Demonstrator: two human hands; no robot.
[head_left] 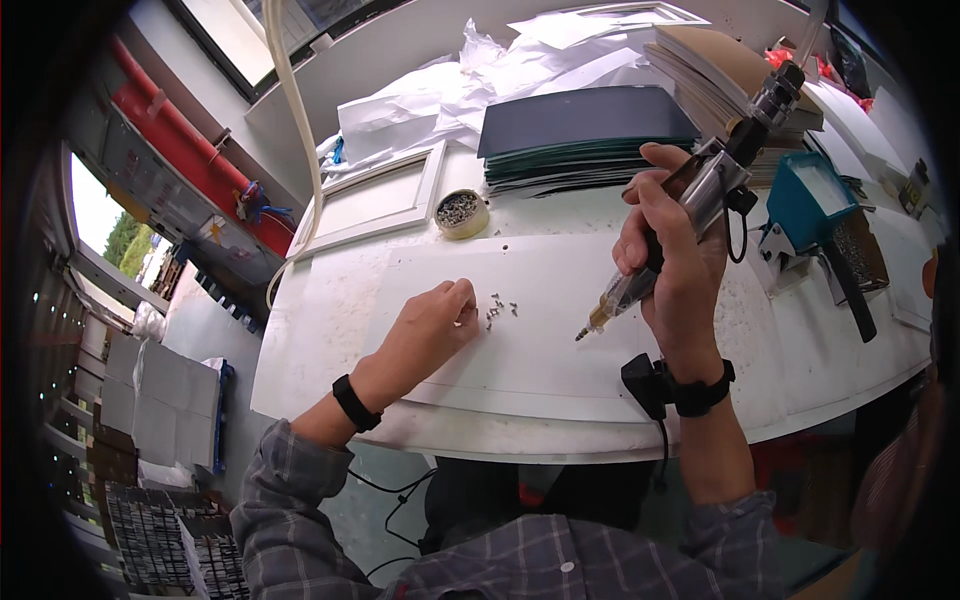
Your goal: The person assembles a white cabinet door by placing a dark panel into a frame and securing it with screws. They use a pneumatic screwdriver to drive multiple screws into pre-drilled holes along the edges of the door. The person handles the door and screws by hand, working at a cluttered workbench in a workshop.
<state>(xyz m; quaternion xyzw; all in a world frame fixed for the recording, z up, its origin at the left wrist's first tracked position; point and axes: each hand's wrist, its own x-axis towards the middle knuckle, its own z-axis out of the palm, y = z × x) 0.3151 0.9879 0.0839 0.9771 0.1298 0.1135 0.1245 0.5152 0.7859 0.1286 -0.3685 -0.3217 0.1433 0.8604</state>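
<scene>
My right hand [680, 250] is wrapped round a silver air screwdriver [708, 190], held at a slant above the table. Its bit points down and left, toward a white panel [560, 365], and stays apart from a small scatter of screws [497, 312] lying there. Just left of those screws, my left hand [425, 330] hovers low over the panel with thumb and fingertips pinched together. Whatever is between those fingertips, if anything, is too small to make out. Behind the loose screws stands a round tub [461, 214] full of small screws.
A white frame [432, 172] lies at the back left, beside a stack of dark boards [590, 120]. Crumpled white sheets [420, 105] are heaped behind. At right are a teal tool with a black handle [812, 190] and an open box [868, 250]. A pale hose [302, 120] hangs at left.
</scene>
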